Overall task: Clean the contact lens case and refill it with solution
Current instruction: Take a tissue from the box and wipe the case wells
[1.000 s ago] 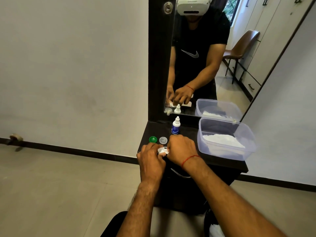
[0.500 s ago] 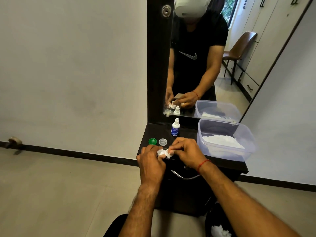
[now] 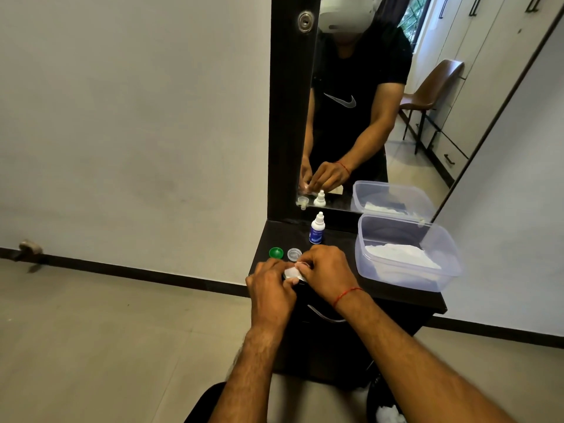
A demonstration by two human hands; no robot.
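My left hand (image 3: 270, 290) grips the white contact lens case (image 3: 291, 273) over the front edge of the dark dresser top (image 3: 381, 293). My right hand (image 3: 326, 270) pinches a small white wad, seemingly tissue, pressed against the case; most of both is hidden by my fingers. Two loose caps lie just behind my hands: a green cap (image 3: 276, 252) and a clear cap (image 3: 294, 254). A small white solution bottle (image 3: 317, 228) with a blue label stands upright behind them, near the mirror.
A clear plastic tub (image 3: 409, 254) holding white tissue sits on the right of the dresser top. A tall mirror (image 3: 366, 117) rises behind. A dark bin (image 3: 386, 404) with crumpled tissue stands on the floor below right. A drawer handle (image 3: 323, 315) shows under my right wrist.
My right hand has drawn back over the case after sitting further right half a second ago, its wrist turning as it works the white wad on the case. My left hand stays put.
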